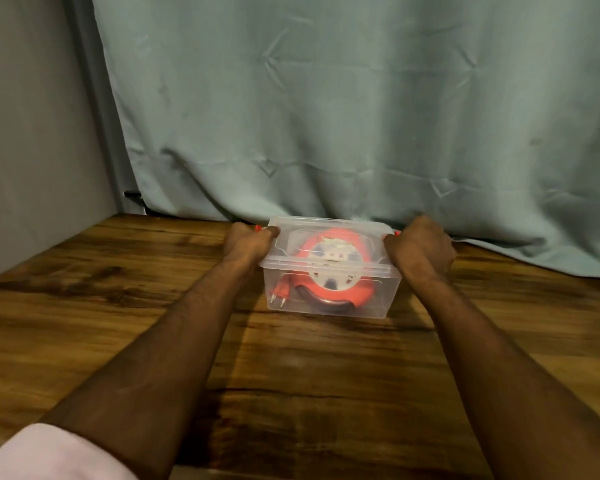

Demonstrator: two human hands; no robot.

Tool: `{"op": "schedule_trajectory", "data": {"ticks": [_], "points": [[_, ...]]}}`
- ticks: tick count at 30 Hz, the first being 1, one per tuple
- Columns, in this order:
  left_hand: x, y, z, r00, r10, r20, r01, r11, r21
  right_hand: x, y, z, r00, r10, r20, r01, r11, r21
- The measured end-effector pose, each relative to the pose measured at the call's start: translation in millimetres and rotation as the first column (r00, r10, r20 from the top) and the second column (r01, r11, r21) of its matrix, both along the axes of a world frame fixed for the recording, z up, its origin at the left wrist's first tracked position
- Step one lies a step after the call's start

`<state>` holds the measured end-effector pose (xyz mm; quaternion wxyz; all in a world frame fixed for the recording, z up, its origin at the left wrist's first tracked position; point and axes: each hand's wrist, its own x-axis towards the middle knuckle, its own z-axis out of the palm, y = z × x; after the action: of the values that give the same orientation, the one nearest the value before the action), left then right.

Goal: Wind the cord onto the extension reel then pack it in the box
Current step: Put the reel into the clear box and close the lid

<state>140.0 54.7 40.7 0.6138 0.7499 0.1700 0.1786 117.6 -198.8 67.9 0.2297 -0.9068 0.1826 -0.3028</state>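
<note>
A clear plastic box (385,299) with its clear lid (326,225) on top stands on the wooden table near the far edge. Inside it lies the orange extension reel (357,292) with a white hub, and the orange plug (279,289) rests at the box's left front. My left hand (248,242) grips the left end of the box at a red latch. My right hand (420,247) grips the right end at the other red latch. The fingers of both hands are curled round the lid's edges.
The wooden table (118,306) runs toward me, its near edge at the bottom of the view. A teal curtain (361,116) hangs just behind the box and drapes onto the table. A grey wall (32,150) stands at the left.
</note>
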Motion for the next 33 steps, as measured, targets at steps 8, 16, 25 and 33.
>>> {"op": "schedule_trajectory", "data": {"ticks": [8, 16, 25, 33], "points": [[-8, -4, 18, 0.995, 0.058, -0.082, 0.002, 0.804, 0.595, -2, -1, -6, 1.000, -0.002, 0.028, 0.003, 1.000, -0.014], [-26, -13, 28, 0.997, 0.069, 0.032, -0.067, 0.608, 0.791, -14, 1, 3, 0.999, 0.049, -0.004, -0.049, 0.996, -0.081], [-83, -30, 15, 0.989, 0.039, 0.143, -0.148, 0.251, 0.956, -58, 24, 5, 0.919, 0.349, -0.183, -0.394, 0.795, -0.461], [-10, -36, 1, 0.994, -0.082, 0.065, -0.038, 0.299, 0.954, 3, 31, -8, 0.906, 0.391, -0.162, -0.421, 0.799, -0.429]]}}
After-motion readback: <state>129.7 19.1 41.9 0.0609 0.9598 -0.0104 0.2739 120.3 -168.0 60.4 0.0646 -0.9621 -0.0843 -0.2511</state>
